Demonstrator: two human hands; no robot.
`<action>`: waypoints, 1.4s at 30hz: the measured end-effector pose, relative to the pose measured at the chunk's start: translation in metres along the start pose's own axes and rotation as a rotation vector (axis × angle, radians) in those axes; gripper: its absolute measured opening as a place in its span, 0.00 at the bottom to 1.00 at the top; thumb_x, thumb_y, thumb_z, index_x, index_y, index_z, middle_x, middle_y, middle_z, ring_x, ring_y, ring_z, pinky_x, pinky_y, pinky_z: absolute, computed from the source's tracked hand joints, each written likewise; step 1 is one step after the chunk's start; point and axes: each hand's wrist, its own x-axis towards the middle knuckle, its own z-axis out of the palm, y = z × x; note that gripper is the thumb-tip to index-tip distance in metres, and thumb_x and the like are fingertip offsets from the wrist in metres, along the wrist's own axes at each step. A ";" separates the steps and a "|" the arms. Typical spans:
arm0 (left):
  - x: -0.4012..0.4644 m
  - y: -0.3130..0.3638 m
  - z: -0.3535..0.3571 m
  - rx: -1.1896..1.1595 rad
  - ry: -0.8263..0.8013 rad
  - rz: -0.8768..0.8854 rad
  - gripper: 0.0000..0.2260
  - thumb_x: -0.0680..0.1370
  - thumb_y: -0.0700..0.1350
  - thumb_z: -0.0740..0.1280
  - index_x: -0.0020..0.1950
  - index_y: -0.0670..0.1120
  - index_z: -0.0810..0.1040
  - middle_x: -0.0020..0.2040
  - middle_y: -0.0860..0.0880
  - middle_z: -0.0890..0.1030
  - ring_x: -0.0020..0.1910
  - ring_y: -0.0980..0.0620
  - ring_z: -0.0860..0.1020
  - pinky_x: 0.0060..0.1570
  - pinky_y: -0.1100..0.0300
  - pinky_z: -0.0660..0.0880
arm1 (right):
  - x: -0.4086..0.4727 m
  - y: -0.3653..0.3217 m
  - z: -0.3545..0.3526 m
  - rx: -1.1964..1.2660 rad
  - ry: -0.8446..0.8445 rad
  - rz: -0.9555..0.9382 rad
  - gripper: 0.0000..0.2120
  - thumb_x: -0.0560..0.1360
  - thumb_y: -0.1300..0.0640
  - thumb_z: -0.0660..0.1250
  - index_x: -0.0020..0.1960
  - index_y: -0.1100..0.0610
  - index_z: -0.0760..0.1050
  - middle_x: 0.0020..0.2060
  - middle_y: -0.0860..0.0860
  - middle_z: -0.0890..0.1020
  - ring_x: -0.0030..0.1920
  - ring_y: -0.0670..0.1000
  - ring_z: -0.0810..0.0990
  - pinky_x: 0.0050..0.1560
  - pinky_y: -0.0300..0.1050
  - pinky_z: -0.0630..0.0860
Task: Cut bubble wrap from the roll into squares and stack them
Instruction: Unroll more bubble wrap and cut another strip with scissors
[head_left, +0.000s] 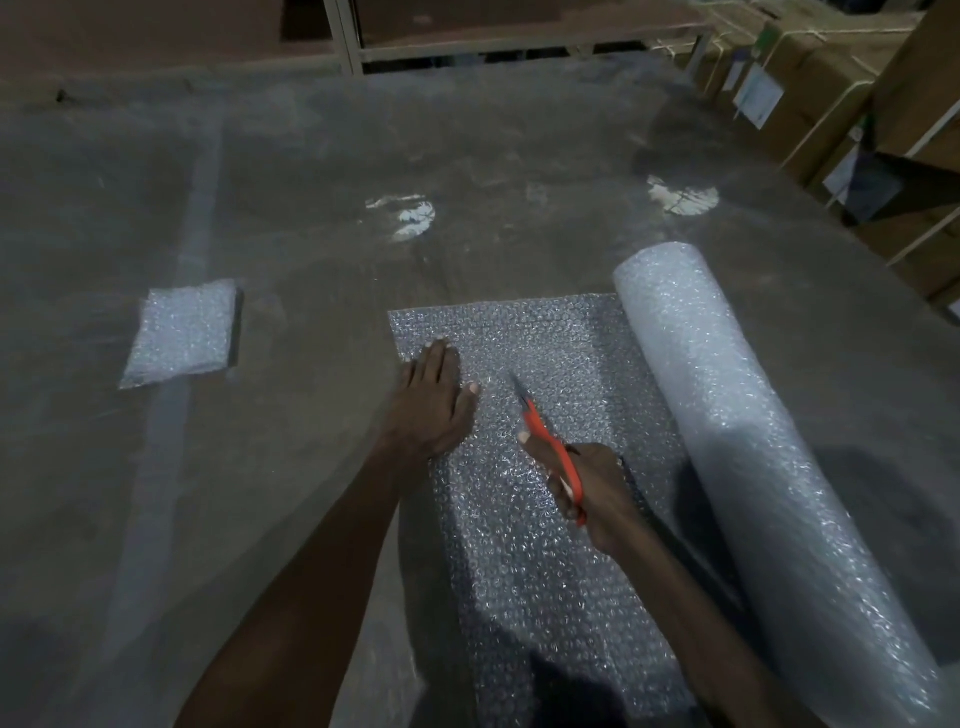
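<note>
Nearest me, on the grey concrete floor (311, 234), my right hand (597, 499) gripped the orange-handled knife (550, 452), blade aimed away, while my left hand (434, 400) lay flat with straight fingers on the unrolled clear bubble-wrap sheet (530, 519). I judged the cut needed firm pinning and a straight stroke. The roll (753, 441) ran near-to-far beside the sheet; the stacked squares (182, 332) sat far left.
</note>
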 end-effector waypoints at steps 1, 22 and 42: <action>0.000 0.000 0.001 -0.005 0.001 0.001 0.33 0.84 0.61 0.42 0.81 0.41 0.48 0.82 0.41 0.48 0.81 0.44 0.46 0.78 0.45 0.45 | 0.000 -0.001 0.000 -0.008 -0.002 0.000 0.18 0.70 0.48 0.78 0.36 0.61 0.76 0.23 0.51 0.74 0.19 0.47 0.67 0.20 0.37 0.63; -0.002 0.003 -0.003 0.008 -0.008 0.003 0.33 0.83 0.60 0.42 0.81 0.40 0.49 0.82 0.40 0.48 0.81 0.44 0.46 0.78 0.47 0.43 | 0.016 0.000 0.002 -0.003 -0.002 -0.009 0.18 0.69 0.47 0.80 0.36 0.59 0.77 0.25 0.52 0.75 0.20 0.47 0.66 0.21 0.37 0.61; 0.006 0.005 -0.007 0.076 -0.021 0.002 0.31 0.84 0.58 0.43 0.81 0.40 0.48 0.82 0.41 0.48 0.81 0.44 0.46 0.78 0.45 0.45 | 0.028 -0.017 0.010 0.004 0.000 -0.013 0.18 0.70 0.46 0.79 0.35 0.59 0.77 0.24 0.52 0.75 0.20 0.48 0.67 0.21 0.36 0.63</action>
